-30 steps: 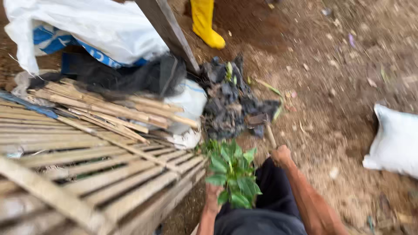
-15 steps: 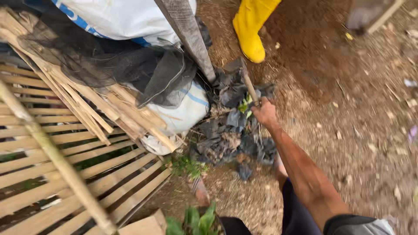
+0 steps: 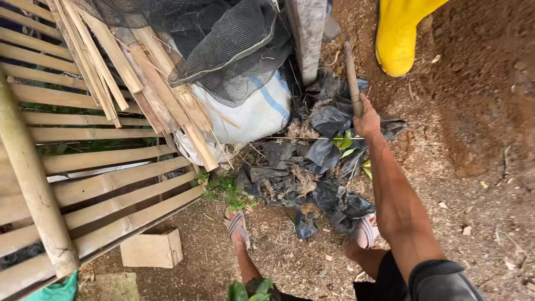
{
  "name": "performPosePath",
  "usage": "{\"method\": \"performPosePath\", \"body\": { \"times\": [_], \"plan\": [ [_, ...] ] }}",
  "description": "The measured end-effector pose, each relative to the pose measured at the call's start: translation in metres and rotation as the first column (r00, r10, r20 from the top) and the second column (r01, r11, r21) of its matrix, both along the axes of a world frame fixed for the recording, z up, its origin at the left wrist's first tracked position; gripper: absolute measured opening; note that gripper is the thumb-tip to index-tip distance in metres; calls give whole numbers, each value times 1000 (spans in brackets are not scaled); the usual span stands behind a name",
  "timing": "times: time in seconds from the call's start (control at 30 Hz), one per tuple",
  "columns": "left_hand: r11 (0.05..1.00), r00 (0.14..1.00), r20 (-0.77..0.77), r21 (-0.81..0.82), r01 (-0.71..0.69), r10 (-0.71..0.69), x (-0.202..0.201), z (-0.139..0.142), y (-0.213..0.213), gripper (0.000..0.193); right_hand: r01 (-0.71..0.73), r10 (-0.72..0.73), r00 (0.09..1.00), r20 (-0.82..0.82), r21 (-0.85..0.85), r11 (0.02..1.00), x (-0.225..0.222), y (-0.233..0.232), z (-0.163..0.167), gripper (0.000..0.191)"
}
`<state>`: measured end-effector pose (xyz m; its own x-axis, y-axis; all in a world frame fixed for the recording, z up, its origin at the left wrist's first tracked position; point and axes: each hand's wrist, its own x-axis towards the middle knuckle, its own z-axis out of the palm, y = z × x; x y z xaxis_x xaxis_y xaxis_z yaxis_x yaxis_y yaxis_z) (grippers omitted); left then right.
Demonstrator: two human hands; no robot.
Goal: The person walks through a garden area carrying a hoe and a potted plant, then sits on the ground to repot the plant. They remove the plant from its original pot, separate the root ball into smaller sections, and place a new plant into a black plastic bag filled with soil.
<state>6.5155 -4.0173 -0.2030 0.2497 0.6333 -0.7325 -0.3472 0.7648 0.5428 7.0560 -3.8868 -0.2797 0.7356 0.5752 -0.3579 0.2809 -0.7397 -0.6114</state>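
Reaching farther than 0.5 seconds earlier, the right hand [image 3: 366, 119] now grips a wooden stick [image 3: 351, 75], upright over the black plastic bags [image 3: 312, 178], seemingly to steady it. Left hand unseen.

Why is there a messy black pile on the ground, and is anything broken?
The black plastic bags by the right hand lie torn and crumpled in a heap on the dirt, with soil and small green leaves mixed in. The hand grips a wooden stick above them. Loose bamboo slats lean crookedly nearby.
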Motion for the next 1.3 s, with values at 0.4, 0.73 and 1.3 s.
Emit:
{"method": "performPosePath", "body": {
  "times": [0.4, 0.73, 1.3],
  "plan": [
    [964, 963, 53, 7, -266, 265, 22, 111, -61, 43, -485, 462, 872, -161, -412, 771, -51, -169, 144, 80],
    [893, 888, 200, 99, -439, 414, -30, 268, -112, 47, -707, 640, 707, -302, -329, 626, -183, -297, 334, 58],
    [836, 843, 385, 251, -488, 377, -271, 416, -14, 56, -519, 780, 259, -569, 600, 609, -582, -67, 518, 71]
  ]
}}
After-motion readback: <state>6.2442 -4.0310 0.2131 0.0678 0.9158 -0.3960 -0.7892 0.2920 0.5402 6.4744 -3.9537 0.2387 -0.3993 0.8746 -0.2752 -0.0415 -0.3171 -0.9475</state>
